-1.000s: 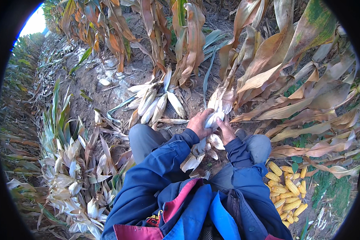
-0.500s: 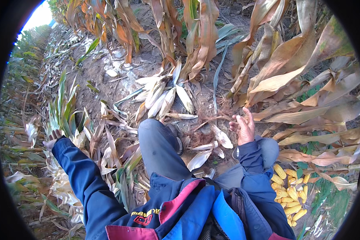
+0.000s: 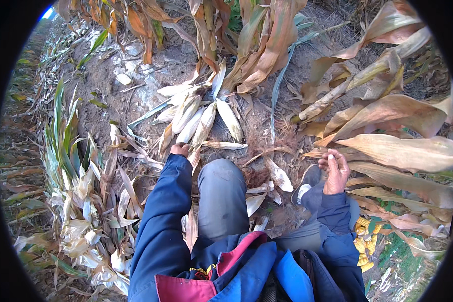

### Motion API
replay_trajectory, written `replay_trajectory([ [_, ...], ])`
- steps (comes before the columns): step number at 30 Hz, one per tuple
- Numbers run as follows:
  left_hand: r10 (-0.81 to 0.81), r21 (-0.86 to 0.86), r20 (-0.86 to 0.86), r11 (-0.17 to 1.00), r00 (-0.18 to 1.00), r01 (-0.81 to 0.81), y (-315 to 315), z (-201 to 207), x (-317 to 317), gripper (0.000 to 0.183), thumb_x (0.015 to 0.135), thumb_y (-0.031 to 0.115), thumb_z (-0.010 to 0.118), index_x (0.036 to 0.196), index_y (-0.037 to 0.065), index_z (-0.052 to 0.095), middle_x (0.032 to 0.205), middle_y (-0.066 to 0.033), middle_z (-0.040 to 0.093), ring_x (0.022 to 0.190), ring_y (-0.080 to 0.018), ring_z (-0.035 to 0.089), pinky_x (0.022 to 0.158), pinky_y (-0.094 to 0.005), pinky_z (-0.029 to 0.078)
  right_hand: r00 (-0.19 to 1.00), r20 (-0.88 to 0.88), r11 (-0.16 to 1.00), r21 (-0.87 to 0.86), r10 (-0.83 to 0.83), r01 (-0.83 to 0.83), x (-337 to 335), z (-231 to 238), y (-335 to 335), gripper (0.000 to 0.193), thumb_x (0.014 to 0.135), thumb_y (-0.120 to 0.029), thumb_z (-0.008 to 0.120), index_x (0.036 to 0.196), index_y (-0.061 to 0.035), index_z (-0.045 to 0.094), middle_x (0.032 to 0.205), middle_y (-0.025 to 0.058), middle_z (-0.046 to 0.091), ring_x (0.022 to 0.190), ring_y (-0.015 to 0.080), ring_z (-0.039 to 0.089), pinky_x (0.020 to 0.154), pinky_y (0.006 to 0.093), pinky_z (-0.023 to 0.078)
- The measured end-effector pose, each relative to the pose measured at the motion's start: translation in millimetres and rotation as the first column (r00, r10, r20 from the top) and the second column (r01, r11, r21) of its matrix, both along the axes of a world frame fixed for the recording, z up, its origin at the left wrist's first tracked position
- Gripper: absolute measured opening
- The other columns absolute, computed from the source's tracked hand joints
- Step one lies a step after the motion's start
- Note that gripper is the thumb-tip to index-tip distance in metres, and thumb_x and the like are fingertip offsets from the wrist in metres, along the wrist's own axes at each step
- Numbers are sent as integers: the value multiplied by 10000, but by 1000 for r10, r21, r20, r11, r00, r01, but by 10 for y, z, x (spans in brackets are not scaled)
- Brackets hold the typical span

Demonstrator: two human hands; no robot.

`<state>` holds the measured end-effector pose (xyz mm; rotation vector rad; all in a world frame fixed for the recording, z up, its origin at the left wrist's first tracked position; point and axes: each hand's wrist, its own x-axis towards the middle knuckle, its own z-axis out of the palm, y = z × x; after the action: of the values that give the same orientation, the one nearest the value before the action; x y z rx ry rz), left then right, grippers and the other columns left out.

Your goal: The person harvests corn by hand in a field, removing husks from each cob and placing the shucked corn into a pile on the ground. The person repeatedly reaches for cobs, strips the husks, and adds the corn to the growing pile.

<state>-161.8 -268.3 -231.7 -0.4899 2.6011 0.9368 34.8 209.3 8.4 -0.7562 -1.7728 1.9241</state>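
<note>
My left hand point(image 3: 180, 149) reaches down at the near edge of a small heap of corn ears in pale husks point(image 3: 190, 123). Its fingers are mostly hidden, so whether it touches or grips an ear does not show. Over my right leg, my right hand point(image 3: 335, 171) is raised with loosely curved fingers and nothing in it. A single husked-over ear point(image 3: 279, 174) lies on the soil between my feet.
Peeled yellow cobs point(image 3: 366, 240) lie beside my right leg. Torn pale husks point(image 3: 83, 236) are piled on the left. Dry corn stalks and leaves point(image 3: 387, 121) lean in from the right, with more standing ahead.
My left hand has swung from the far left over the husks to the heap of ears. The pale husk in the air beside it is gone. My right hand has shifted slightly right and nearer.
</note>
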Motion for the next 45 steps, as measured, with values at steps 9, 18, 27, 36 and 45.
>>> replay_trajectory([
  [9,-156,-173,228,965,961,198,406,-1197,-534,600,789,354,710,1283,40,579,1135,-299,650,1077,-413,639,950,-456,498,979,197,993,-116,51,-28,-234,-216,-140,132,969,-80,594,1090,-42,632,919,57,670,731,121,655,654,250,534],
  [18,-356,-76,393,906,848,416,910,-837,-413,675,703,406,755,1215,-5,597,1149,-238,669,1050,-378,653,914,-422,519,941,305,987,-114,144,-114,-327,-319,-272,156,963,-90,607,1101,-19,620,914,70,672,743,125,656,664,252,531],
  [27,-409,-116,-1,906,912,406,593,476,-528,549,671,265,765,1154,61,602,971,-216,690,883,-333,693,765,-437,545,929,244,930,172,278,-324,-454,-215,-598,390,855,-25,699,1229,-23,591,1051,84,651,916,133,635,717,268,541],
  [36,-969,-601,-222,48,-109,798,1417,3378,-185,507,693,254,757,1149,183,546,994,-21,578,993,-244,618,831,-452,472,853,375,174,872,363,-457,-421,59,-911,910,624,-160,859,1428,-119,435,1282,184,577,1236,358,525,1045,444,416],
  [45,-200,78,-860,858,470,508,1576,3613,248,491,814,211,754,1237,44,569,1184,-160,582,1098,-293,595,905,-424,503,961,115,673,693,251,-258,-59,5,-879,630,662,-220,831,1188,-27,544,1013,230,695,922,379,700,796,424,558],
])
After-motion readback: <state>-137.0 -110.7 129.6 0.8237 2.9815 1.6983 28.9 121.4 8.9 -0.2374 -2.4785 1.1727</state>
